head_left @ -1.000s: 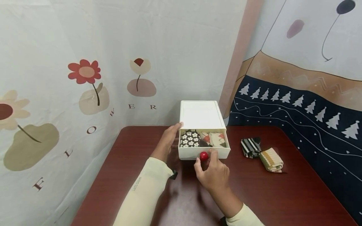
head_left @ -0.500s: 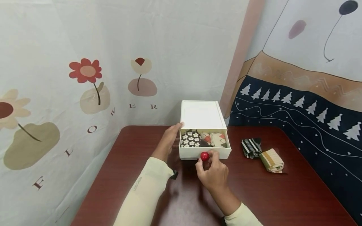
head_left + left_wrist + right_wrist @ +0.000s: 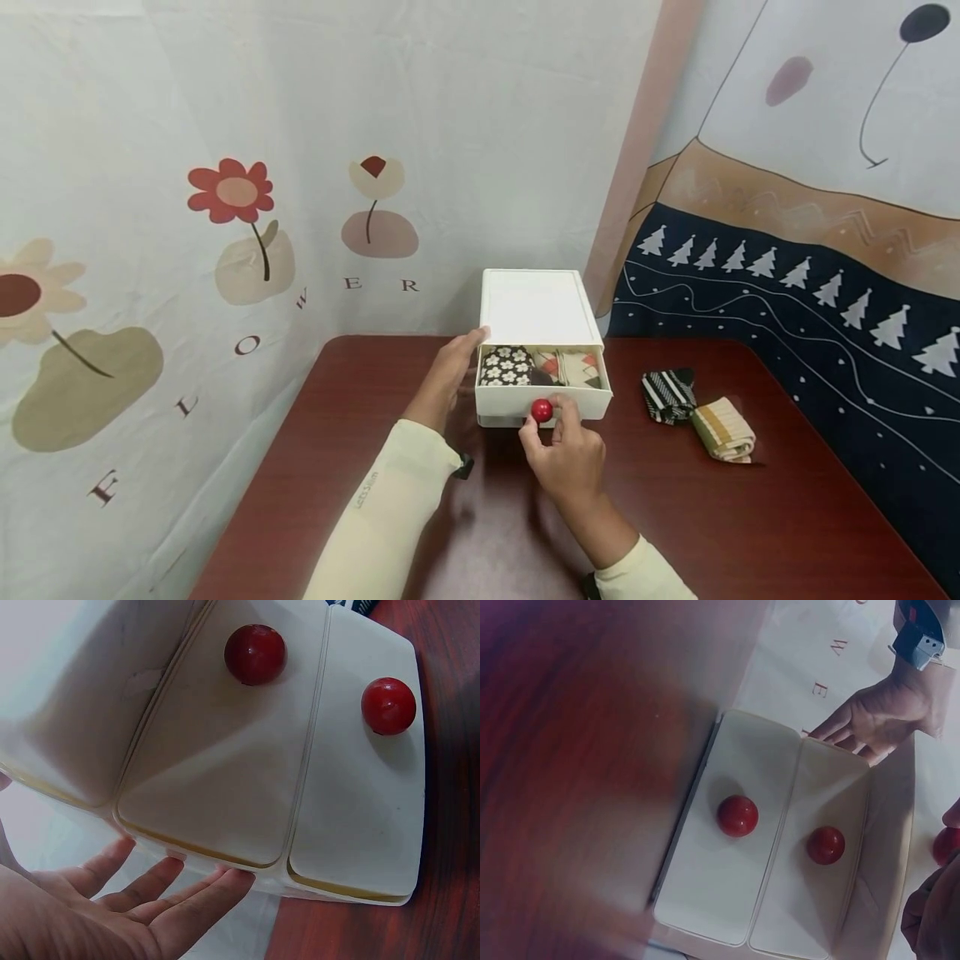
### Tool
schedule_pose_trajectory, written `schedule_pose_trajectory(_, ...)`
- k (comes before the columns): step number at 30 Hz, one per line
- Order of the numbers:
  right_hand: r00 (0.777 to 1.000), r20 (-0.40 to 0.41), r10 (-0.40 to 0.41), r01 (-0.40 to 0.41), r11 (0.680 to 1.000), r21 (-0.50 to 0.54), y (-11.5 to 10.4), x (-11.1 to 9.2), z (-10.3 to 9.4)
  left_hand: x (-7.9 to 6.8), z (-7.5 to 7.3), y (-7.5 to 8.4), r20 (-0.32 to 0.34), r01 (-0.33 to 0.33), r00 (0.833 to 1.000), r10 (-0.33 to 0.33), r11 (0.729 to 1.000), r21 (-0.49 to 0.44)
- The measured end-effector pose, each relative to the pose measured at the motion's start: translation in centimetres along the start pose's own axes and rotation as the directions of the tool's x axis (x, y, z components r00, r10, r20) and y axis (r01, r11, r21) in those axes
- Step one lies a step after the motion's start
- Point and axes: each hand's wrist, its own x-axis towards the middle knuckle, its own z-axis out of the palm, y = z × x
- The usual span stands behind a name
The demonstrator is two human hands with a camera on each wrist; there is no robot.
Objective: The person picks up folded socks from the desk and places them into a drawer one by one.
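Note:
A white drawer cabinet stands at the back of the table, its top drawer pulled partway out. Inside lie a black floral folded sock and beige argyle folded socks. My right hand pinches the red knob on that drawer's front between thumb and fingers. My left hand touches the cabinet's left side, the thumb near its top front corner; in the left wrist view its fingers lie straight against the wall. Two lower drawers are pushed in, each with a red knob.
Right of the cabinet, a black-and-white striped folded sock and a cream folded sock with a mustard band lie on the dark red table. Behind the table hangs a printed cloth.
The top drawer has slid slightly inward with my right hand on its knob, and more of the drawer below shows. My left hand stays at the cabinet's side.

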Motion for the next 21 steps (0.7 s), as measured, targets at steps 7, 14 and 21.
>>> schedule_pose_trajectory(7, 0.998, 0.040, 0.042, -0.042, 0.999, -0.010, 0.4, 0.7, 0.6, 0.2, 0.1, -0.2, 0.013, -0.010, 1.000, 0.010, 1.000, -0.022)
schedule_pose_trajectory(14, 0.991, 0.096, 0.095, -0.094, 0.995, -0.011, 0.7, 1.6, 1.1, 0.2, 0.1, -0.2, 0.016, -0.003, 1.000, 0.004, 0.999, -0.033)
schedule_pose_trajectory(21, 0.969, 0.173, 0.177, -0.179, 0.984, -0.004, 0.9, 2.7, 1.8, 0.0, -0.1, -0.1, 0.024, 0.004, 1.000, -0.003, 0.999, -0.043)
